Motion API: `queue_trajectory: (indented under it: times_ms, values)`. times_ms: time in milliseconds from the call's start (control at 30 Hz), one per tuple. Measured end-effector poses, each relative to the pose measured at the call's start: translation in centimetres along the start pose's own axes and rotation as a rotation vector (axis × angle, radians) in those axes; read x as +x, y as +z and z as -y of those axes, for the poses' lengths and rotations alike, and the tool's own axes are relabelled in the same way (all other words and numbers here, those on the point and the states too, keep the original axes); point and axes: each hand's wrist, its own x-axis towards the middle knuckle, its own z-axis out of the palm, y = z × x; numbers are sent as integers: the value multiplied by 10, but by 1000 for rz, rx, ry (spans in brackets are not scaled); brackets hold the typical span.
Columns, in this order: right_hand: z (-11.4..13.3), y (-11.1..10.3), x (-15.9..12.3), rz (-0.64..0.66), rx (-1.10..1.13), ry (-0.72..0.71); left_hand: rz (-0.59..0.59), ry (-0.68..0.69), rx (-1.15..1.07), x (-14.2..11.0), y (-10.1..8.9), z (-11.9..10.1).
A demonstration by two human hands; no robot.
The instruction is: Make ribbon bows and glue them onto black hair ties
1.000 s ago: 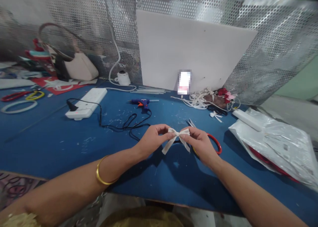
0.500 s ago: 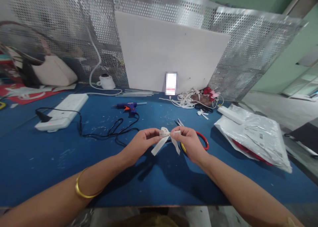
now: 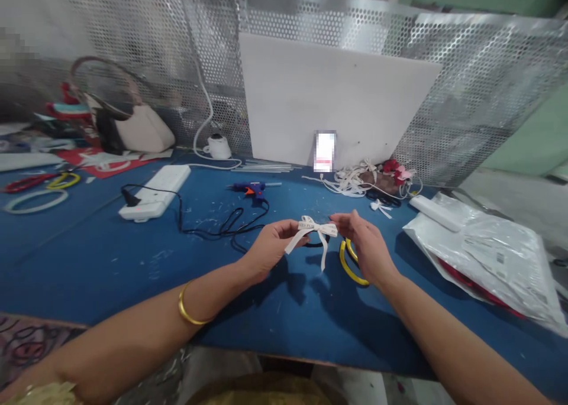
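A white ribbon bow (image 3: 318, 227) with dark printed lettering and two hanging tails is held above the table by my left hand (image 3: 267, 246). That hand's thumb and fingers pinch its left side. Below the bow curves a black band (image 3: 316, 245), which looks like an elastic hair tie. My right hand (image 3: 369, 246) is just right of the bow, fingers bent and apart from the thumb, with nothing seen in its grasp. Under and beside it lie scissors with yellow-lined handles (image 3: 350, 270), partly covered by the hand.
A blue glue gun (image 3: 251, 188) with its black cord lies behind my left hand, near a white power strip (image 3: 155, 195). A phone (image 3: 325, 152) leans on a white board (image 3: 337, 91). Ribbons (image 3: 350, 180), a small bow (image 3: 380, 206) and plastic-wrapped packets (image 3: 483, 251) lie at right.
My right hand has let go of the bow and moved slightly right, its fingers loosened. The bow now faces up more openly in my left hand. The view has turned left.
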Motion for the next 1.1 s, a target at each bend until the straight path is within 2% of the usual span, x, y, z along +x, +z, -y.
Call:
queue_trajectory:
  times_ms: [67,167,300,367,433,533,600,700,800,900,967,1100]
  values:
    - [2,-2,1,88,-54,2,-3,14,-11,0,0,0]
    - [5,-5,1,305,-138,47,8,27,-5,0,1,-2]
    - [10,-11,1,572,-240,137,66,24,110,0,-1,-2]
    - [11,-17,4,670,-275,216,7,22,160,1,-3,-1]
    - [10,-25,11,599,-278,266,-87,24,173,3,-6,-1]
    - [12,-43,37,252,-243,236,-143,13,177,4,-9,-2]
    - [22,-59,65,72,-228,172,-126,-3,189,4,-8,-3]
    - [53,-88,113,-212,-221,54,-68,-24,225,2,-7,-4]
    - [83,-115,146,-393,-272,17,-10,-29,248,2,-6,-4]
    - [87,-131,151,-479,-388,1,7,-28,257,1,-6,-4]
    - [73,-135,143,-481,-502,-11,13,-37,262,0,-5,-5]
    - [34,-137,121,-383,-818,16,35,-58,284,-2,-2,-4]
